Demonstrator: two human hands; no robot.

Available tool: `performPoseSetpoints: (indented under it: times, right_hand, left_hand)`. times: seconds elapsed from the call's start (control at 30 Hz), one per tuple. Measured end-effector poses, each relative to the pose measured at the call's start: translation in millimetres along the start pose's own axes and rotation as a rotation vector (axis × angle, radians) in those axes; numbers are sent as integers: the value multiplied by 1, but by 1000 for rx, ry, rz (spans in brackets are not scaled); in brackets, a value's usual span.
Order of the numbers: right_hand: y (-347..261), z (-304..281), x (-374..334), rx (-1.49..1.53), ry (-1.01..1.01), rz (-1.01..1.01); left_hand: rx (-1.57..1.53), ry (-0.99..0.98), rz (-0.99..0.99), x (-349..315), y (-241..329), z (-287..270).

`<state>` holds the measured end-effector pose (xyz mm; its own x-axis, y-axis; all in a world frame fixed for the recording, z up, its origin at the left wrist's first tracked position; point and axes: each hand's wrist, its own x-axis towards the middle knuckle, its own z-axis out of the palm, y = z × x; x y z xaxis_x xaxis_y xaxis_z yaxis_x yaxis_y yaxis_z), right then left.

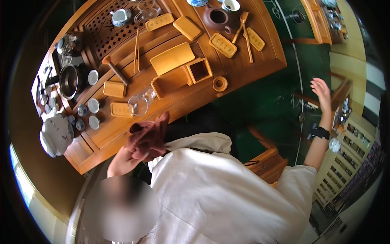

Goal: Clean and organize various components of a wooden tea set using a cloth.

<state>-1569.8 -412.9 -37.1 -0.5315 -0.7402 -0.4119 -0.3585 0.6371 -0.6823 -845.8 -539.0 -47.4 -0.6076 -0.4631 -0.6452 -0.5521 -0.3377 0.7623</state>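
My left hand (123, 162) is closed round a bunched reddish-brown cloth (147, 139), beside the near edge of the wooden tea table (101, 143). Part of its fingers is hidden by the folds. Just beyond the cloth, a clear glass pitcher (138, 106) and a small bamboo coaster (120, 110) sit on the table. Far to the right, away from the table, my right hand (322, 92) is raised over the green floor. Its fingers are stretched out, and nothing shows in them. A black band (319, 132) circles that wrist.
Several white cups (94, 105) and a large white lidded bowl (57, 134) stand at the table's left. A wooden box (199, 70), bamboo tray (172, 58) and brown teapot (217, 17) lie farther back. A wooden chair (266, 166) stands between my arms.
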Motion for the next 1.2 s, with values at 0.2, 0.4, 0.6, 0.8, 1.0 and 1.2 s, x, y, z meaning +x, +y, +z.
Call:
performPoseSetpoints:
  times: [0.2, 0.4, 0.6, 0.8, 1.0, 1.2]
  right_hand:
    - [13, -166, 81, -126, 113, -75]
    - [25, -287, 161, -212, 137, -200]
    - [10, -63, 148, -225, -316, -220]
    - [23, 77, 79, -300, -670, -54]
    - [155, 197, 34, -420, -990, 137]
    - [286, 313, -26, -744, -1070, 189]
  left_hand:
    - [-349, 526, -413, -114, -60, 0]
    - [-291, 820, -787, -244, -118, 34]
    - [-417, 1079, -807, -461, -129, 62]
    - [-407, 1008, -748, -343, -118, 37]
    - [241, 515, -793, -112, -235, 92]
    - [157, 347, -249, 81, -365, 127]
